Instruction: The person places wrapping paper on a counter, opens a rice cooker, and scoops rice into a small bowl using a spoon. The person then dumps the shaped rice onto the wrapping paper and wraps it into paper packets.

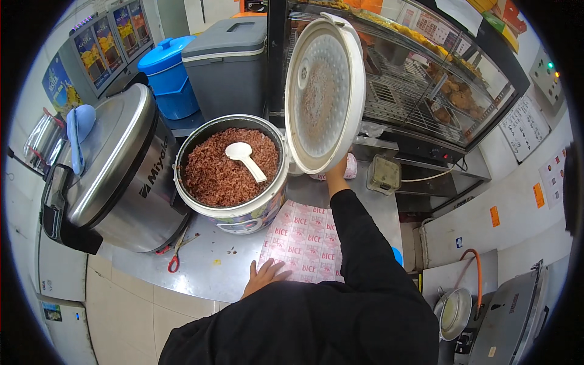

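Observation:
My left hand (263,277) rests with fingers spread on the near left edge of a sheet of pink-and-white printed wrapping paper (304,240), which lies on the steel table. My right arm stretches forward, and my right hand (338,174) is partly behind the raised lid (322,91) of a rice cooker, its fingers hidden. Beside that hand shows some more pink-and-white printed paper (351,166). Left of the sheet stands the open rice cooker (243,213), full of reddish-brown rice (213,161). A white rice paddle (246,161) lies on the rice.
A big steel rice cooker (128,176) with a blue ladle (79,131) on its lid stands left. Red-handled scissors (176,255) lie beside it. Behind are a grey cooler box (225,67) and a blue bucket (173,85). A glass food warmer (420,79) stands at the far right.

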Demonstrator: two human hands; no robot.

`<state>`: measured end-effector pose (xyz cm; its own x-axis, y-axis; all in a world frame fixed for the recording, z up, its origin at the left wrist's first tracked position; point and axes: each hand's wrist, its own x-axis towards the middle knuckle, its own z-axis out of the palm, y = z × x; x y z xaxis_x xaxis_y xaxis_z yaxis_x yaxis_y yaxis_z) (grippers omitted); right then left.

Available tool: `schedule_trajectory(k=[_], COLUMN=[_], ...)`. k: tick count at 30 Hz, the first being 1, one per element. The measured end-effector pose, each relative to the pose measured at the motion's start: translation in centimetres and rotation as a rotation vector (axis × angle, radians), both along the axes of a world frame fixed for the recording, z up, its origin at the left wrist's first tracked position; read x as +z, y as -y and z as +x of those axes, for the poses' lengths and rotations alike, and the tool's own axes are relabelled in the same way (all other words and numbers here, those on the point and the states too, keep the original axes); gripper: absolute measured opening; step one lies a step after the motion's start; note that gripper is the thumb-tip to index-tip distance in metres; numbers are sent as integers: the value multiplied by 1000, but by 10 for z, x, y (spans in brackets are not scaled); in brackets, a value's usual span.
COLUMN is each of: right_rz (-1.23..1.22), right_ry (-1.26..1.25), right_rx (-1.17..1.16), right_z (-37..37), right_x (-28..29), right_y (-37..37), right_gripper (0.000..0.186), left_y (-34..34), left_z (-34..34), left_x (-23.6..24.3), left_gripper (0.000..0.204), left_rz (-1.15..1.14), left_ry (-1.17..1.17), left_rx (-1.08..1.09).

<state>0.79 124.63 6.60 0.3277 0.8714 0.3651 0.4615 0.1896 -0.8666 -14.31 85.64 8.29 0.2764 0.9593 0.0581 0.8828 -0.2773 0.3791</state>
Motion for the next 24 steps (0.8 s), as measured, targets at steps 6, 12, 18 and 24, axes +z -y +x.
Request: schedule_trajectory(k=[6,12,18,24], right_rz=[-33,-41,-674,-483], right_ry=[-192,238,300,-348], right_rx=[-55,69,82,384], right_z=[40,171,285,159], right_x=[60,126,27,113], right_y=[51,198,273,294], right_gripper=[42,46,53,53], left_y=[-1,-1,-35,-52], left_z=[0,-10,-25,-22], left_x=[0,-1,21,94], left_gripper=[38,42,28,68], left_rz=[4,-7,-224,-412], left_ry=[-20,-60,65,1023], left_rx=[-27,-96,-136,-96])
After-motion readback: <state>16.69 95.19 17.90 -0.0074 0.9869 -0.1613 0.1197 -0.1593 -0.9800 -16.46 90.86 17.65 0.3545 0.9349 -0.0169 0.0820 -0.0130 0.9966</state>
